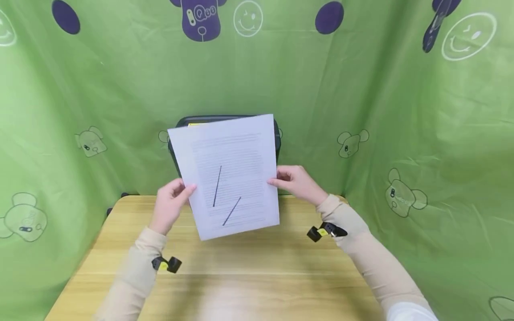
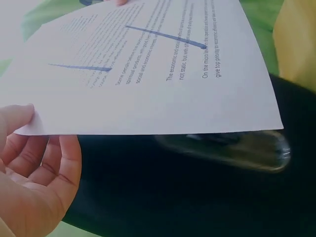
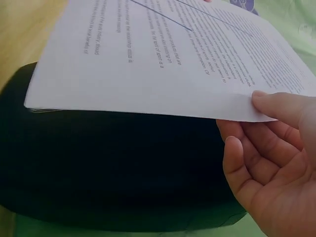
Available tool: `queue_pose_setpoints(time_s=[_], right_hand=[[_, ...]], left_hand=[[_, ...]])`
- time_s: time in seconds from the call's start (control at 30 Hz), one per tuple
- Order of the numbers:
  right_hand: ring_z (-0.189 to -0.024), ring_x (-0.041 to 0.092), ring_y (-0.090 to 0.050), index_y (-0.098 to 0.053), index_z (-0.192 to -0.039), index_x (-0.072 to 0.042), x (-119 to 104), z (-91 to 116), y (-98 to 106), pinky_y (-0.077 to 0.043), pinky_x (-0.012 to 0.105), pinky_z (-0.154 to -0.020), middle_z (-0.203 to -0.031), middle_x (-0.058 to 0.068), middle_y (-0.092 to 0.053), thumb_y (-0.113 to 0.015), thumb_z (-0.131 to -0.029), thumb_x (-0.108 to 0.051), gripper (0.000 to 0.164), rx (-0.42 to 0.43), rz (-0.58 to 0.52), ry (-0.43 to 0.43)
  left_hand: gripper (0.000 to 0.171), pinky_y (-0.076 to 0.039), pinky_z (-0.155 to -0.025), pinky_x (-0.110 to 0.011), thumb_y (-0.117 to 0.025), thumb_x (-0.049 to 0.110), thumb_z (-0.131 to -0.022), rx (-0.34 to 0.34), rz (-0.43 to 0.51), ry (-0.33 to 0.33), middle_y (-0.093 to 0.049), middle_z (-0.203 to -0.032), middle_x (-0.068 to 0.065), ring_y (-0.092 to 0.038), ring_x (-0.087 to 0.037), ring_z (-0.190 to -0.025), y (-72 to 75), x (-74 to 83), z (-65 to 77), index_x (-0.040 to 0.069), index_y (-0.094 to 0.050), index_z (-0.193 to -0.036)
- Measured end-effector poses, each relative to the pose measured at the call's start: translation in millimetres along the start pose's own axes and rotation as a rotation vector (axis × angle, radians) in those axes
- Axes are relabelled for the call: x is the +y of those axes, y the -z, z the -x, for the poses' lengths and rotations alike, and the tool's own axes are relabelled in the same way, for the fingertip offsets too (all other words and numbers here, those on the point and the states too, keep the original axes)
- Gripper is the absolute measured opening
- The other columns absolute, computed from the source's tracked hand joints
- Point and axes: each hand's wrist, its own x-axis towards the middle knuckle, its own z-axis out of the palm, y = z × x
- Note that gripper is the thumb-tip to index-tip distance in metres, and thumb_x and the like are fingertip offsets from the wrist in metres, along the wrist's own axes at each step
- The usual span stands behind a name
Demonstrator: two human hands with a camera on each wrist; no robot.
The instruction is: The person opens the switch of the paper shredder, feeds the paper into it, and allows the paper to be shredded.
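Green cloth (image 1: 281, 76) hung behind the desk (image 1: 241, 281); in the frame's centre I saw a person's left grip (image 1: 169, 203) and right grip (image 1: 299, 182) pinching printed papers (image 1: 241, 165).

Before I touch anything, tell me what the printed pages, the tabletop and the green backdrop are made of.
Printed pages: matte white paper, thin, with layered edges at one corner. Tabletop: wood or wood-look laminate, smooth and somewhat glossy, given the streaky grain and bright glare. Green backdrop: fabric or plastic sheeting, hard to tell; it hangs in soft folds with slight sheen.
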Motion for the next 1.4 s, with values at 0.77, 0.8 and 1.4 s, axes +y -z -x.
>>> queue_pose_setpoints(time_s=[0.77, 0.8, 1.4], right_hand=[[-0.072, 0.014, -0.061, -0.068, -0.104, -0.001, -93.3, -101.1, 80.0, -0.051, 0.026, -0.067, -0.093, 0.006, -0.073, -0.064, -0.093, -0.013, 0.017, 0.027, 0.008, -0.015], [-0.072, 0.013, -0.061, -0.068, -0.106, -0.001, -96.3, -105.9, 83.1, -0.050, 0.024, -0.066, -0.093, 0.005, -0.073, -0.064, -0.093, -0.013, 0.018, 0.036, 0.018, -0.014], [-0.076, 0.008, -0.060, -0.067, -0.117, -0.006, -110.0, -147.6, 100.1, -0.048, 0.024, -0.067, -0.106, 0.006, -0.072, -0.063, -0.094, -0.016, 0.025, 0.129, 0.085, -0.097]], left_hand=[[0.033, -0.055, -0.072, -0.023, -0.068, 0.026, -0.091, -0.037, 0.210, 0.074, -0.069, -0.104, 0.004, -0.064, -0.012, -0.093, 64.3, 129.9, -107.2, 0.008, -0.064, -0.118], [0.032, -0.055, -0.071, -0.024, -0.068, 0.025, -0.091, -0.032, 0.245, 0.074, -0.069, -0.103, 0.003, -0.064, -0.013, -0.092, 65.2, 133.5, -113.0, 0.008, -0.065, -0.118], [0.015, -0.052, -0.067, -0.024, -0.071, 0.020, -0.089, 0.048, 0.439, 0.139, -0.068, -0.097, 0.002, -0.062, -0.013, -0.082, 57.8, 149.6, -170.7, 0.011, -0.069, -0.101]])
